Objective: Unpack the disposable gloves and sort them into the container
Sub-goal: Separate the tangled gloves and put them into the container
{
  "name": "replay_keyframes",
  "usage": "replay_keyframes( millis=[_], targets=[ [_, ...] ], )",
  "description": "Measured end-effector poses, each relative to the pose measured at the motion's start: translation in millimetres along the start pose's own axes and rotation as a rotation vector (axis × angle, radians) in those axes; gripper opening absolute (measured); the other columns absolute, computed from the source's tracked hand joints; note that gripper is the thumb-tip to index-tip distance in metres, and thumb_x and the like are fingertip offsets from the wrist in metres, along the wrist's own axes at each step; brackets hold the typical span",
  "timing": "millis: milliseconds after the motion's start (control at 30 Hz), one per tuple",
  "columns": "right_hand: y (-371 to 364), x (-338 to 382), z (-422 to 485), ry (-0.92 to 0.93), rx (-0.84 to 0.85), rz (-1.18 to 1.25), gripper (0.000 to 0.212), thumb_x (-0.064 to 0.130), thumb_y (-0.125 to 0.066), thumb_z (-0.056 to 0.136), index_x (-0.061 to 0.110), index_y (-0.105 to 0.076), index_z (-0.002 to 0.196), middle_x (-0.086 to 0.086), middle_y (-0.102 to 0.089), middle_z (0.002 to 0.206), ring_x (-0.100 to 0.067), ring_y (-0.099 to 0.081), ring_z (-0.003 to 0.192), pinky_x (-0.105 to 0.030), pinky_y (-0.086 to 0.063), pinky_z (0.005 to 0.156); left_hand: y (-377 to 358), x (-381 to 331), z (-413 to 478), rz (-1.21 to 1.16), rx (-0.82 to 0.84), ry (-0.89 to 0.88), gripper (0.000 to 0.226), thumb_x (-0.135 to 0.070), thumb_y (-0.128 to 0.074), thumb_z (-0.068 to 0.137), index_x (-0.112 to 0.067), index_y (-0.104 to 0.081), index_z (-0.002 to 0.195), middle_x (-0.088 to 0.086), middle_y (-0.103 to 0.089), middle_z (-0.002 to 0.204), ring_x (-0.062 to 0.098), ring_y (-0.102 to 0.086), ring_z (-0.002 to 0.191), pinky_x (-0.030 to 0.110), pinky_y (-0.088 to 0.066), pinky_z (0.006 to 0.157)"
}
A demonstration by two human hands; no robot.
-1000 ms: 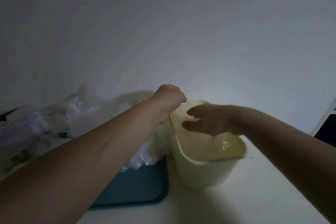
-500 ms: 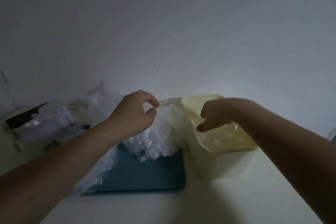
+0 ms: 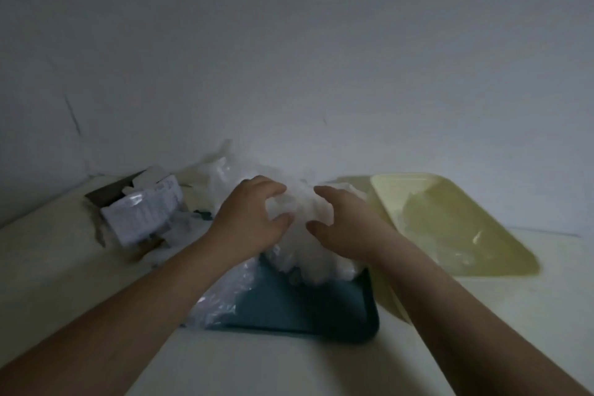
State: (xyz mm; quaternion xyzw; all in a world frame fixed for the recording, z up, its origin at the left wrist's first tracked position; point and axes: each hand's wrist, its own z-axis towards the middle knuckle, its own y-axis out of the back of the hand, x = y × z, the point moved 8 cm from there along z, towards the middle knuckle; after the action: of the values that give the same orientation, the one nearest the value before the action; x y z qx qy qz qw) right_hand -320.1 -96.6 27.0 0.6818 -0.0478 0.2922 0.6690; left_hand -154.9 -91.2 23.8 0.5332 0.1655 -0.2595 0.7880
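Glove pile (image 3: 302, 219) between left hand (image 3: 250, 219) and right hand (image 3: 344, 225), beside container (image 3: 450, 196)

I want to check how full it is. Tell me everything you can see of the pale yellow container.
The pale yellow container is a smooth, plastic-looking tub with rounded corners and an open top. It stands upright on the white surface, right of the teal tray. Thin clear plastic lies low inside. The left hand and right hand grip the glove pile beside it.
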Motion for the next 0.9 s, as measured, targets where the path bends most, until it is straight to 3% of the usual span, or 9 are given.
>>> replay_keyframes(
  millis=[167,333,500,600,633,700,767,833,900],
  targets=[
    [-27,0,26,-0.045,-0.04,0.149,0.069,0.042,-0.063,0.099,0.027,-0.033,0.159,-0.001,-0.043,0.161,-0.024,-0.045,0.143,-0.035,-0.037,0.115,40,29,-14,-0.235,-0.22,0.081,0.028,-0.026,-0.082,0.089,-0.035,-0.066,0.11,-0.023,-0.062,0.107,-0.003,-0.061,0.091,0.006,-0.048,0.074],
    [-29,1,45,-0.066,-0.103,0.173,0.057,0.036,-0.065,0.098,0.019,-0.048,0.15,-0.005,-0.054,0.151,-0.026,-0.053,0.135,-0.026,-0.039,0.103,40,62,-14,-0.341,-0.3,0.169,0.024,-0.011,-0.077,0.09,-0.032,-0.067,0.094,-0.008,-0.069,0.089,0.002,-0.065,0.08,0.01,-0.051,0.068],
    [-31,4,46,-0.023,-0.091,0.029,0.09,0.065,-0.072,0.082,0.038,-0.031,0.158,0.005,-0.034,0.165,-0.025,-0.033,0.151,-0.05,-0.037,0.119,14,68,-10,-0.467,-0.201,0.17,0.038,-0.013,-0.074,0.093,-0.035,-0.062,0.121,-0.001,-0.066,0.083,0.003,-0.064,0.073,0.012,-0.05,0.07],
    [-22,23,37,0.064,-0.126,-0.016,0.093,0.068,-0.073,0.079,0.043,-0.03,0.157,0.01,-0.02,0.17,-0.021,-0.011,0.158,-0.057,-0.02,0.126,9,68,-8,-0.38,-0.225,0.119,0.008,-0.022,-0.072,0.096,-0.03,-0.074,0.093,-0.009,-0.07,0.086,0.006,-0.067,0.078,0.024,-0.056,0.073],
    [-15,33,33,0.119,-0.172,-0.017,0.089,0.067,-0.074,0.079,0.043,-0.034,0.156,0.011,-0.022,0.169,-0.018,-0.009,0.159,-0.057,-0.017,0.127,8,66,-7,-0.365,-0.23,0.11,0.01,-0.024,-0.073,0.096,-0.028,-0.074,0.087,-0.01,-0.07,0.087,0.007,-0.068,0.079,0.026,-0.058,0.075],
    [-2,51,25,0.262,-0.289,-0.014,0.078,0.061,-0.077,0.081,0.04,-0.047,0.15,0.012,-0.034,0.165,-0.014,-0.017,0.157,-0.054,-0.014,0.128,7,62,-3,-0.363,-0.227,0.097,0.014,-0.022,-0.075,0.094,-0.028,-0.073,0.081,-0.01,-0.069,0.088,0.008,-0.068,0.079,0.028,-0.059,0.076],
    [-5,60,19,0.364,-0.327,0.089,0.064,0.047,-0.081,0.085,0.035,-0.058,0.143,0.014,-0.051,0.153,-0.004,-0.039,0.145,-0.039,-0.026,0.126,11,57,-1,-0.32,-0.221,0.076,0.018,-0.021,-0.081,0.089,-0.03,-0.07,0.078,-0.01,-0.064,0.091,0.005,-0.066,0.076,0.024,-0.056,0.073],
    [-16,60,21,0.345,-0.263,0.264,0.057,0.037,-0.08,0.088,0.033,-0.06,0.141,0.019,-0.06,0.141,0.004,-0.053,0.126,-0.024,-0.044,0.111,16,52,1,-0.307,-0.225,0.069,0.023,-0.022,-0.084,0.087,-0.032,-0.065,0.077,-0.012,-0.062,0.093,0.004,-0.064,0.073,0.02,-0.053,0.066],
    [-28,54,26,0.292,-0.191,0.368,0.061,0.039,-0.077,0.09,0.035,-0.054,0.147,0.02,-0.06,0.14,0.004,-0.056,0.123,-0.021,-0.051,0.103,18,53,0,-0.364,-0.196,0.093,0.016,-0.023,-0.079,0.092,-0.029,-0.066,0.084,-0.013,-0.067,0.097,0.007,-0.067,0.07,0.026,-0.058,0.065]
  ],
)
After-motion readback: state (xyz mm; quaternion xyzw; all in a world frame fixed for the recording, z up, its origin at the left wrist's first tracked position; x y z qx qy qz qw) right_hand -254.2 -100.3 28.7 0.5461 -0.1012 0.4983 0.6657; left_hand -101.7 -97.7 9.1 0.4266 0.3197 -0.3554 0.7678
